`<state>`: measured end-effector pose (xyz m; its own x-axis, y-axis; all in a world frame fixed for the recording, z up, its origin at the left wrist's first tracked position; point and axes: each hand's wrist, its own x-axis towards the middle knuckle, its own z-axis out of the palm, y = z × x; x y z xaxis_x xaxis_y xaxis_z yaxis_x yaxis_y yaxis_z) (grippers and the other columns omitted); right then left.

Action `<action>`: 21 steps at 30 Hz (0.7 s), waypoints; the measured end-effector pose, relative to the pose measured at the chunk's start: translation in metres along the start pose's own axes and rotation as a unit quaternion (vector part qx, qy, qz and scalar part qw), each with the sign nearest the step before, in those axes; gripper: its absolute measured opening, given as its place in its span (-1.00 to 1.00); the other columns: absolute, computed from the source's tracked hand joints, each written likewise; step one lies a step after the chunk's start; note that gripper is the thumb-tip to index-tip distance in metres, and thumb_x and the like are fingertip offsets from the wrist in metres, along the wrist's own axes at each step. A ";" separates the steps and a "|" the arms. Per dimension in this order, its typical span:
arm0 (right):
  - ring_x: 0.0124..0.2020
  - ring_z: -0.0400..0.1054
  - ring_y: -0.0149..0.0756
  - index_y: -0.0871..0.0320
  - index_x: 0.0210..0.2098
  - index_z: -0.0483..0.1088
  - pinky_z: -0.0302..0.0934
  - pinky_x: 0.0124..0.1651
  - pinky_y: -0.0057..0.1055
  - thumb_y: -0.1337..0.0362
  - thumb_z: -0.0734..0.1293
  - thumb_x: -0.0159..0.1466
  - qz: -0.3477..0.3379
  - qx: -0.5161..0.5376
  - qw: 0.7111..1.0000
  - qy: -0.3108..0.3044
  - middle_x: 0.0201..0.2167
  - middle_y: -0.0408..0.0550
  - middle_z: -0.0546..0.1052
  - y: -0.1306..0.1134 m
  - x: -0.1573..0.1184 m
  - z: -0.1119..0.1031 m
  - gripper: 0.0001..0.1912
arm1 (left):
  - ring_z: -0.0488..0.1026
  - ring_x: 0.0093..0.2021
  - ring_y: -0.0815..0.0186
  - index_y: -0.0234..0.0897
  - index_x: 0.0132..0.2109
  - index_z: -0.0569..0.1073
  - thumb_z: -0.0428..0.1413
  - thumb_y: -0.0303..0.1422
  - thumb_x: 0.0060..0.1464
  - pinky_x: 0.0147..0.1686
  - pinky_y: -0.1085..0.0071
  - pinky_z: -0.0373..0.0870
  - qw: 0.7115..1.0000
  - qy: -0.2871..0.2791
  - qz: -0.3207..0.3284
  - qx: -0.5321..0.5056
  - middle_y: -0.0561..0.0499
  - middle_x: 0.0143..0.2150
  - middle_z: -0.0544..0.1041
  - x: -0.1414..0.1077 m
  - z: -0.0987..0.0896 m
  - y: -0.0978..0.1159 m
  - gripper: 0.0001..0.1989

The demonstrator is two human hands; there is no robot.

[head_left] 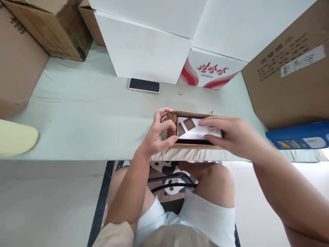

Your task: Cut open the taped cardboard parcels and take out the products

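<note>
A small open cardboard box sits near the front edge of the covered table. Inside it lies a white box with brown, window-like patches on its top. My left hand curls around the cardboard box's left end, fingers at the far rim and thumb near the front corner. Over the right part of the white box is my right hand, its fingers and thumb straddling that box and hiding its right end. The right wrist is slightly blurred.
Behind the cardboard box lies a phone, in front of a white carton. A red-and-white carton stands beside it. Large brown cartons flank both sides. A blue pack lies right, and a pale yellow object left.
</note>
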<state>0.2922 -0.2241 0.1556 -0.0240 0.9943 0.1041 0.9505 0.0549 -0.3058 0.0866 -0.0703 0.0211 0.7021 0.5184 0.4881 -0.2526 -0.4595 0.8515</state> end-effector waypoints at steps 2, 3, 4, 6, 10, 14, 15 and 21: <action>0.18 0.51 -0.06 -0.04 0.32 0.40 0.49 0.10 -0.18 0.33 0.43 0.25 -0.030 -0.075 0.987 -0.136 0.31 -0.02 0.50 -0.003 0.019 0.005 -0.35 | 0.27 0.37 0.03 -0.21 -0.30 0.37 0.10 -0.27 0.18 0.44 0.06 0.26 1.000 -0.012 -0.002 0.009 -0.19 0.26 0.21 -0.001 -0.004 0.003 -0.87; 0.28 0.44 0.02 -0.07 0.40 0.30 0.47 0.16 -0.10 0.32 0.47 0.20 -0.036 -0.113 0.976 -0.185 0.39 0.00 0.41 -0.002 0.026 0.009 -0.21 | 0.28 0.36 0.03 -0.21 -0.30 0.37 0.10 -0.29 0.17 0.43 0.06 0.27 1.000 -0.019 -0.006 0.015 -0.19 0.27 0.22 -0.001 -0.005 0.004 -0.88; 0.33 0.39 0.07 -0.08 0.45 0.23 0.45 0.20 -0.04 0.31 0.50 0.16 -0.036 -0.149 0.964 -0.218 0.43 0.02 0.36 -0.001 0.032 0.011 -0.11 | 0.30 0.35 0.03 -0.22 -0.30 0.38 0.09 -0.30 0.18 0.42 0.05 0.29 0.999 -0.025 -0.010 0.020 -0.19 0.28 0.22 -0.001 -0.007 0.006 -0.89; 0.34 0.38 0.13 -0.09 0.48 0.17 0.42 0.22 0.03 0.29 0.53 0.14 -0.033 -0.207 0.946 -0.249 0.40 0.08 0.38 0.000 0.039 0.015 -0.03 | 0.32 0.33 0.04 -0.22 -0.29 0.40 0.09 -0.30 0.18 0.42 0.05 0.30 0.999 -0.028 -0.017 0.024 -0.20 0.31 0.22 -0.001 -0.010 0.007 -0.89; 0.20 0.49 0.08 -0.09 0.45 0.21 0.46 0.12 -0.01 0.31 0.46 0.22 -0.039 -0.241 0.940 -0.237 0.27 0.09 0.49 0.004 0.039 0.013 -0.16 | 0.24 0.41 0.02 -0.22 -0.25 0.41 0.08 -0.28 0.22 0.45 0.03 0.26 0.999 -0.025 -0.031 0.017 -0.20 0.33 0.22 0.000 -0.012 0.008 -0.88; 0.20 0.50 0.00 -0.08 0.41 0.26 0.51 0.04 -0.16 0.33 0.40 0.23 -0.072 -0.192 0.968 -0.144 0.28 0.02 0.50 0.010 0.025 -0.008 -0.24 | 0.10 0.50 -0.02 -0.20 -0.17 0.41 0.04 -0.12 0.33 0.48 -0.03 0.19 0.998 -0.030 -0.053 -0.004 -0.22 0.27 0.24 0.002 -0.011 0.000 -0.75; 0.20 0.50 -0.02 -0.07 0.41 0.26 0.51 0.04 -0.18 0.33 0.39 0.25 -0.086 -0.179 0.974 -0.110 0.27 0.02 0.51 0.010 0.021 -0.016 -0.26 | 0.09 0.51 -0.04 -0.20 -0.17 0.41 0.03 -0.04 0.35 0.48 -0.04 0.18 0.998 -0.026 -0.053 -0.018 -0.23 0.26 0.24 0.002 -0.011 -0.002 -0.68; 0.08 0.58 -0.09 -0.14 0.45 0.20 0.56 -0.15 -0.30 0.28 0.45 0.29 -0.164 -0.138 0.976 0.048 0.22 0.05 0.55 0.008 -0.010 -0.062 -0.21 | 0.06 0.49 -0.01 -0.16 -0.11 0.37 -0.04 0.24 0.29 0.26 0.05 0.42 0.989 -0.014 -0.033 -0.145 -0.23 0.24 0.24 0.004 -0.002 -0.008 -0.46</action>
<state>0.3190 -0.2396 0.2104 -0.3236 0.9136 0.2461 0.9444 0.3279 0.0246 0.0902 -0.0631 0.0164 0.7407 0.5180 0.4278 -0.3832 -0.1973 0.9024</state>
